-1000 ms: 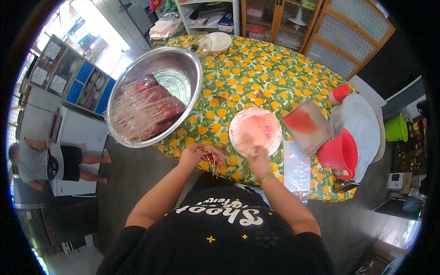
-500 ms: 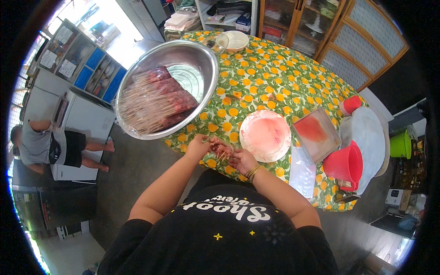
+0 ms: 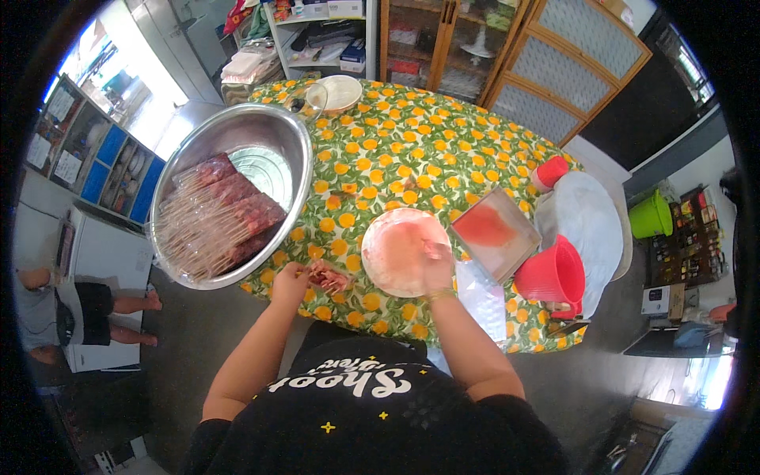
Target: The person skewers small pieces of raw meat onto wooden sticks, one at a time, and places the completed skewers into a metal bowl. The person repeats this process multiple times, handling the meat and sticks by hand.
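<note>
At the table's near edge my left hand (image 3: 290, 283) is closed, pinching the end of a small bundle of raw meat skewers (image 3: 331, 277). My right hand (image 3: 436, 269) reaches over the right side of a white plate (image 3: 375, 273) smeared with red juice. Motion blurs its fingers, so I cannot make out whether they grip anything. A large metal basin (image 3: 299, 190) to the left holds several bundles of skewered red meat (image 3: 237, 210), with thin sticks and clear plastic over them. Right of the plate lies a shallow rectangular tray (image 3: 507, 265) stained red.
An orange-patterned cloth (image 3: 372, 170) covers the table. On the right are a clear plastic bag (image 3: 481, 305), a red bucket (image 3: 546, 273), a red cup (image 3: 549, 172) and a grey round lid-like thing (image 3: 582, 214). A white bowl (image 3: 346, 93) stands at the back. Another person (image 3: 95, 317) is at far left.
My right hand has left the meat bundle and moved right onto the plate. My left hand keeps the bundle. The whole view has shifted, so things appear further left.
</note>
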`<act>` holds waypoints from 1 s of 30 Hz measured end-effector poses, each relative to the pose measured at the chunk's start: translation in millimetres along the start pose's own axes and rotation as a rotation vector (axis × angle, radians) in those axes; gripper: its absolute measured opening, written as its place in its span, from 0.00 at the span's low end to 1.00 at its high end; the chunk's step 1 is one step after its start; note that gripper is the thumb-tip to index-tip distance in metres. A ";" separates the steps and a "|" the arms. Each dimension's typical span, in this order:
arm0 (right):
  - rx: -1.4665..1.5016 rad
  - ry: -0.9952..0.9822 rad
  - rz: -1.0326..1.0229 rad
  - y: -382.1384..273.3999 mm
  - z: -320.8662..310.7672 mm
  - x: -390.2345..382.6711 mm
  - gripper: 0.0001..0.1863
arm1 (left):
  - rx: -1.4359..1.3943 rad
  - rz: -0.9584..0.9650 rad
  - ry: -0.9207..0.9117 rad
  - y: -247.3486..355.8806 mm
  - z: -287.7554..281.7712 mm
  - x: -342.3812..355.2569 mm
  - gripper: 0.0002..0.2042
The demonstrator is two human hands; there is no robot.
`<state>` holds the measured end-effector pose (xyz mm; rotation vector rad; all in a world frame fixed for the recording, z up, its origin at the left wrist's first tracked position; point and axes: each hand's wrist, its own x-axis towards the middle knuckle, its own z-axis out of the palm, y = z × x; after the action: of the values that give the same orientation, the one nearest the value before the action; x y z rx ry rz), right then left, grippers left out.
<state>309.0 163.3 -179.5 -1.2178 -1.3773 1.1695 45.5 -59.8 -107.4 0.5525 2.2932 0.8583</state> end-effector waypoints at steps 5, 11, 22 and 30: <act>-1.175 0.477 0.451 38.7 -170.4 78.1 0.34 | 0.043 0.052 0.080 18.5 -5.0 -14.5 0.12; -0.693 -0.143 0.688 84.5 -224.0 108.8 0.22 | -0.127 -0.058 0.034 26.0 1.1 -19.3 0.12; 0.342 0.229 0.388 -12.1 -175.4 66.6 0.16 | -0.056 -0.079 0.031 40.0 7.4 -19.5 0.22; 0.049 -0.069 -0.044 -115.4 -106.9 35.6 0.28 | -0.545 -0.166 -0.009 14.8 11.0 -15.5 0.27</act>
<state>398.7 200.1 -50.7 -1.1170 -1.4113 1.2176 66.5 -53.3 -97.4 0.1211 1.9409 1.3227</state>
